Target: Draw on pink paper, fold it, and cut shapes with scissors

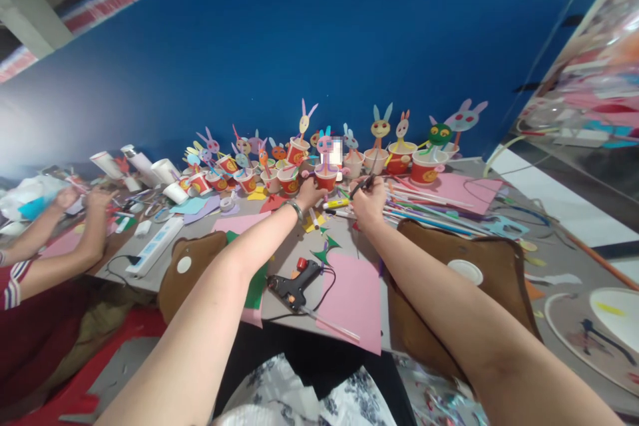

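My left hand (pixel 310 195) is closed on the lower left side of a red and white paper cup (pixel 327 181). A pink paper rabbit head (pixel 325 144) with blue ears stands up out of this cup. To the right, my right hand (pixel 370 205) is wrapped round a pair of dark scissors (pixel 362 184), whose blades point up and away. A yellow marker (pixel 336 204) lies on the table between my hands. Green paper scraps (pixel 325 249) and a black glue gun (pixel 294 285) lie nearer to me.
Several cups with paper animals, such as a green frog head (pixel 440 134), line the blue wall. Brown cushions (pixel 466 289) lie under my forearms. Pink paper (pixel 352 299), coloured sticks (pixel 432 219) and a white power strip (pixel 156 246) are around. At left, another person's hands (pixel 100 198) work.
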Demonstrator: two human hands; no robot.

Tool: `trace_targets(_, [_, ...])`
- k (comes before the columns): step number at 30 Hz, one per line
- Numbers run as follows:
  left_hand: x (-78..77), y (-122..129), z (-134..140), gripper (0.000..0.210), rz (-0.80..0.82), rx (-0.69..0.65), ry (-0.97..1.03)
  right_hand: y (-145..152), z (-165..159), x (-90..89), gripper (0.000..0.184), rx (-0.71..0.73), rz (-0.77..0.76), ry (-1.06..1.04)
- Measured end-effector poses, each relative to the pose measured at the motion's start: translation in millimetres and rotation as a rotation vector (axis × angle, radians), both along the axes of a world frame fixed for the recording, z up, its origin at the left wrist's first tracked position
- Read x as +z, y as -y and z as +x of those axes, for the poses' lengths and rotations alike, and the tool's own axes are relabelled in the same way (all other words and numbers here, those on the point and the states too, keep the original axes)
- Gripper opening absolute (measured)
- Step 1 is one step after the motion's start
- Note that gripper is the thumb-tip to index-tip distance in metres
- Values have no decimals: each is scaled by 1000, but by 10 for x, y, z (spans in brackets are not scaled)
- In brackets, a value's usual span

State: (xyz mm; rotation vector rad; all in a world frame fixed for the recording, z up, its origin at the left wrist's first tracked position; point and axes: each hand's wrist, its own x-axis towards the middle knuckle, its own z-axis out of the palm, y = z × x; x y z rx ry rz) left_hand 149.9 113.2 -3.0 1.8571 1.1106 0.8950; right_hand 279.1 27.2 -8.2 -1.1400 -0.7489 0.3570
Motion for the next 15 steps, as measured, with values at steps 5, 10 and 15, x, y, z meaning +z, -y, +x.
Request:
trace_targets(5, [77,347,-339,38,-7,-65,-94,-44,49,-56,23,-11,-29,32])
trace_targets(10, [237,820,-872,31,265,-332,-377,-55,47,-88,21,-15,-30,69])
trace_targets(15, [337,1126,-1135,26,333,-575,-521,13,-4,-134,19,67,-86,143])
